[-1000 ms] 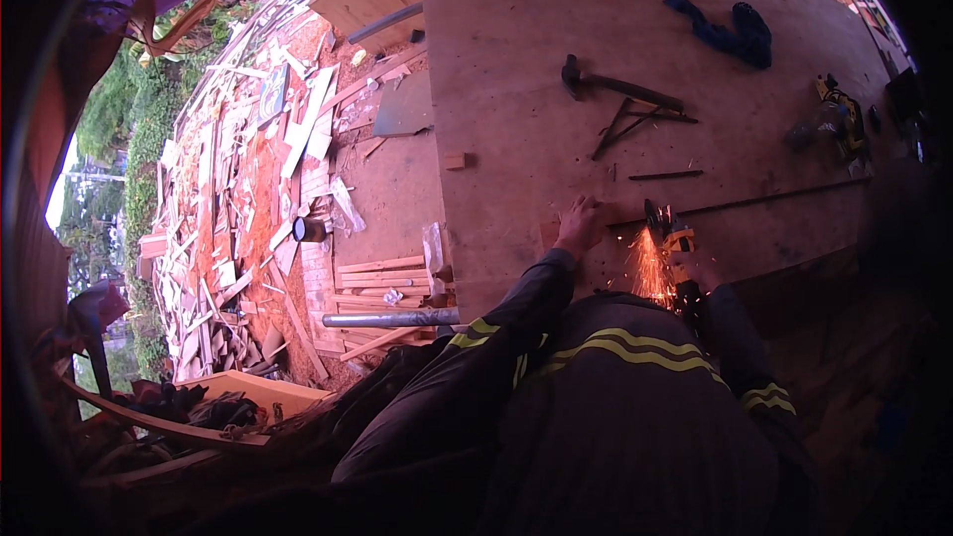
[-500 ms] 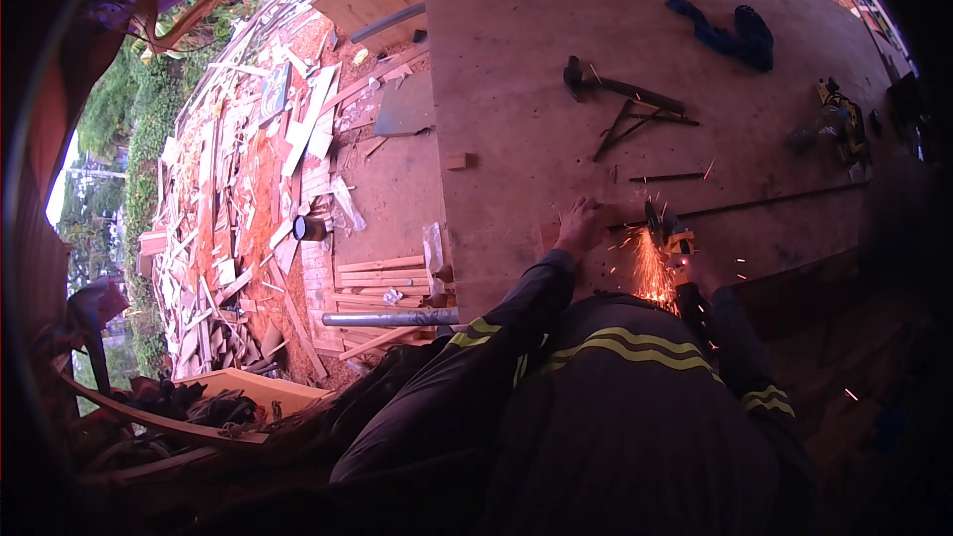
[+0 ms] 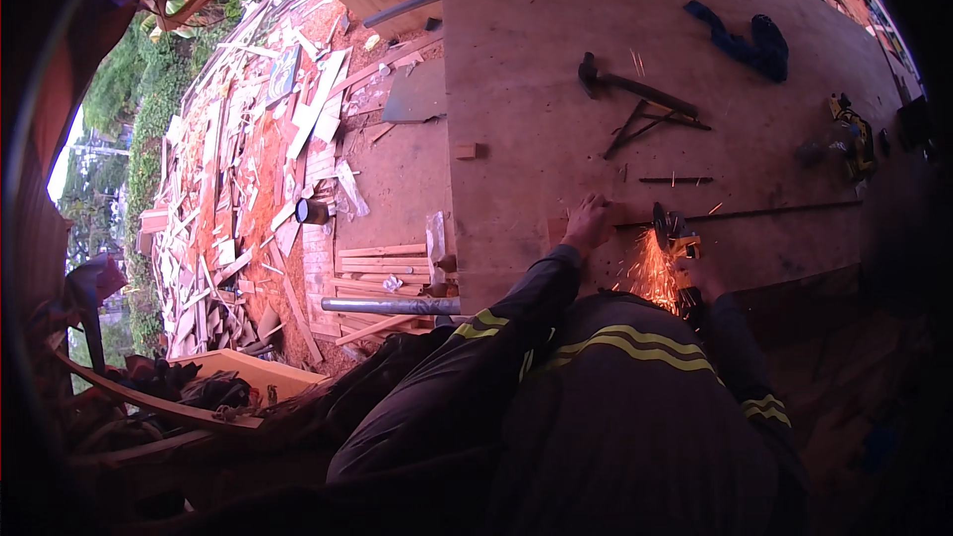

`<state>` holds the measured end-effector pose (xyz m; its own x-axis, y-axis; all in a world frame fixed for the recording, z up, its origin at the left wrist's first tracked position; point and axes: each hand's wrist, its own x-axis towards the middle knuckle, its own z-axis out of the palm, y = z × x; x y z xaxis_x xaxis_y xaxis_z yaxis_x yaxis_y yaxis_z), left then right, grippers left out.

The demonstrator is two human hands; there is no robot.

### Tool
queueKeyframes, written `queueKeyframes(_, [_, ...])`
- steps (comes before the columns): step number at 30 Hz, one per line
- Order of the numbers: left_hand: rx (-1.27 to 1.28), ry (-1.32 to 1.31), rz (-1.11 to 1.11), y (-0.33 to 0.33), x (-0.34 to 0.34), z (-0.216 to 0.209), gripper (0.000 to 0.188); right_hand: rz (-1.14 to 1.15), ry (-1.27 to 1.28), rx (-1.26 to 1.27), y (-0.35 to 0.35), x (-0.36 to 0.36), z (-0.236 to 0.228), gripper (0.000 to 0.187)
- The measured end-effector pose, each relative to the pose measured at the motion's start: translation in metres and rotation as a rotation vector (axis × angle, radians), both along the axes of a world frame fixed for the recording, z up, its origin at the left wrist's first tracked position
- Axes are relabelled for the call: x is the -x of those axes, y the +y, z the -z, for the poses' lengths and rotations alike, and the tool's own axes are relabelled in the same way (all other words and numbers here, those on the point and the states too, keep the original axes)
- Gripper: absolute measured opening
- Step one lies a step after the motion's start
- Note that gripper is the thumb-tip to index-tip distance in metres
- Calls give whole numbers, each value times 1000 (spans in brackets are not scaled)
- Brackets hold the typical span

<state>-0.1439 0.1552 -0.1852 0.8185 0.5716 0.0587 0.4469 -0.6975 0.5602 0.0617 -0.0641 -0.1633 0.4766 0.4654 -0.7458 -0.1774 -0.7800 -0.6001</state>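
Scattered wood offcuts [image 3: 323,104] cover the ground toward nine o'clock, beside a broad plywood surface [image 3: 536,60]. On this surface, near its lower edge, lies a long dark bar [image 3: 764,209], with its long axis running almost from nine to three o'clock. The disc of an angle grinder [image 3: 686,247] stands across this axis, near the bar's left end, and orange sparks [image 3: 652,273] go down from it toward six o'clock.

Measured from the disc, the left hand [image 3: 591,223] is at nine o'clock, at the bar's left end; its fingers are bent, but I cannot tell if they close on the bar or only press. The right hand [image 3: 710,283] is at about five o'clock, dim, and appears wrapped around the grinder's body. Most of the bar's length extends toward three o'clock, away from both hands. A hammer [image 3: 640,91] lies at about twelve o'clock, well apart.
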Motion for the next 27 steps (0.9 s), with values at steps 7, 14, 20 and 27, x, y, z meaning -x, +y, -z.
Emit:
queueKeyframes(7, [4, 24, -5, 3, 6, 10, 43, -34, 36, -109, 0, -2, 14, 17])
queueKeyframes(14, [9, 0, 6, 1, 1, 15, 47, 15, -54, -153, -9, 1, 16, 16])
queueKeyframes(20, [-10, 4, -4, 0, 3, 16, 47, 7, -33, -108, -6, 2, 17, 16])
queueKeyframes(27, [-19, 59, -4, 1, 0, 17, 50, -13, 10, -234, -9, -4, 26, 16])
